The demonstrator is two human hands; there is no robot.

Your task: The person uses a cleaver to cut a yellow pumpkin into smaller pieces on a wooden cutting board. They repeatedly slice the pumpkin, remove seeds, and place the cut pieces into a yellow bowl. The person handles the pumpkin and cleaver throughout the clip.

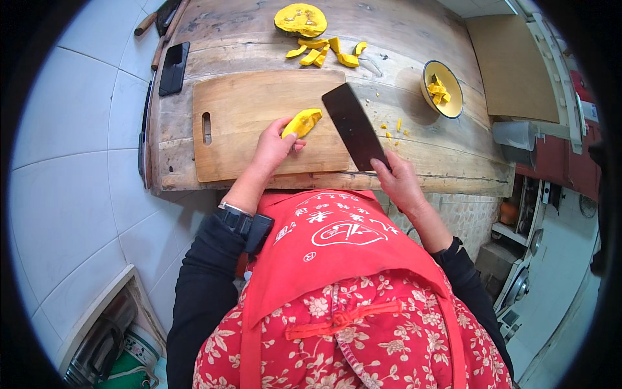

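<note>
Over the right part of a wooden cutting board (243,97), my left hand (278,143) grips a yellow pumpkin wedge (303,122). My right hand (401,177) holds a dark, broad-bladed cleaver (354,127) by its handle end, the blade angled up and left past the board's right edge. Blade and wedge are apart. Beyond the board lie several pumpkin pieces (311,58) with green rind and a cut pumpkin half (301,20), its seed side up. To the right, an enamel bowl (455,92) with a dark blue rim holds smaller pumpkin chunks (438,92).
The wooden table (413,29) bears small pumpkin scraps (399,125) between board and bowl. A black phone (174,68) lies left of the board. Wooden-handled tools (146,23) are at the table's left edge by the tiled wall. A clear plastic container (514,135) sits beyond the right edge.
</note>
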